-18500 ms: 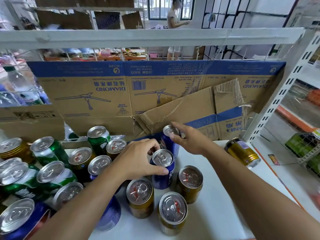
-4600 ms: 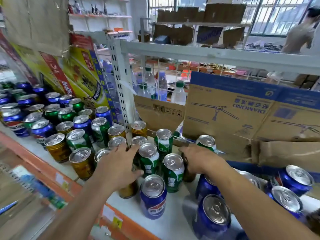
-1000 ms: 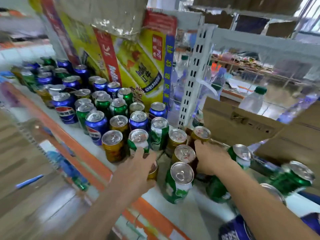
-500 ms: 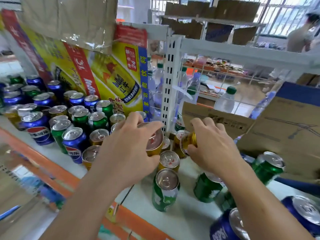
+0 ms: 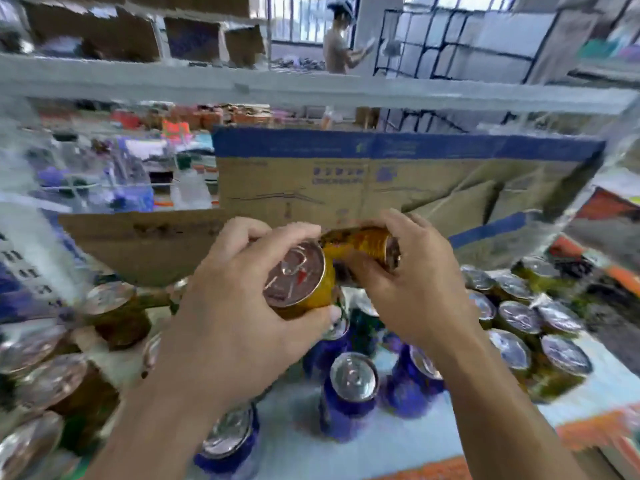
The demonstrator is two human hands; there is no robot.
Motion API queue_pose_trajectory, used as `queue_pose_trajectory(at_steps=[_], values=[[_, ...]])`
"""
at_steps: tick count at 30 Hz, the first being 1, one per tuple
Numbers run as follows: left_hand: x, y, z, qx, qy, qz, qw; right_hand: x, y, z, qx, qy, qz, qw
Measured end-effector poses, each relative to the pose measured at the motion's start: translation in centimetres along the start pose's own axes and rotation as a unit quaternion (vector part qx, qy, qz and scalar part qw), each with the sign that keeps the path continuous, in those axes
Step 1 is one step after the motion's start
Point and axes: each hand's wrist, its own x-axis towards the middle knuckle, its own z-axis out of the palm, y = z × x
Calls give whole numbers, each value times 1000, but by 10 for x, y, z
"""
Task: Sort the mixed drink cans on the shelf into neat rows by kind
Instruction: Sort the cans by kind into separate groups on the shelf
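Gripping gold cans (image 5: 301, 282) in left hand (image 5: 239, 323) and right hand (image 5: 415, 289). Seemingly partly done: gold row (image 5: 519, 317) at three o'clock, jumble (image 5: 52, 375) at nine.

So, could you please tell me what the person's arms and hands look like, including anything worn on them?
Both the left hand and the right hand are bare: no gloves, rings or bracelets show. The left forearm and right forearm are uncovered to the frame edge, with no sleeve or watch in view. Blur could hide small marks.
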Motion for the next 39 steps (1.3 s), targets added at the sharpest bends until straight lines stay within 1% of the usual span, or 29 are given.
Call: queue_pose_trajectory(at_steps=[3, 7, 10, 14, 17, 21, 23, 27, 30, 35, 39], values=[[19, 34, 48, -17, -23, 29, 999, -11, 56, -36, 4, 41, 39, 998], [44, 82, 112, -17, -67, 54, 996, -22, 132, -85, -28, 78, 93, 992], [58, 110, 158, -38, -85, 46, 995, -29, 182, -117, -29, 95, 129, 987], [81, 140, 211, -38, -81, 29, 996, -34, 234, -151, -57, 87, 169, 980], [102, 152, 239, -22, -86, 27, 996, -37, 256, -171, -107, 43, 197, 973], [128, 158, 263, 0, -74, 7, 997, -39, 271, -188, -159, -81, 209, 961], [141, 158, 276, 9, -72, -2, 997, -37, 277, -192, -184, -127, 213, 951], [163, 152, 305, 26, -107, -15, 994, -32, 286, -204, -156, -196, 228, 941], [169, 146, 328, 44, -124, -26, 991, -32, 291, -211, -177, -266, 238, 917], [182, 144, 350, 52, -130, -34, 989, -32, 314, -184, -207, -318, 255, 889], [189, 143, 360, 55, -137, -27, 989, -38, 326, -157, -214, -314, 260, 888]])
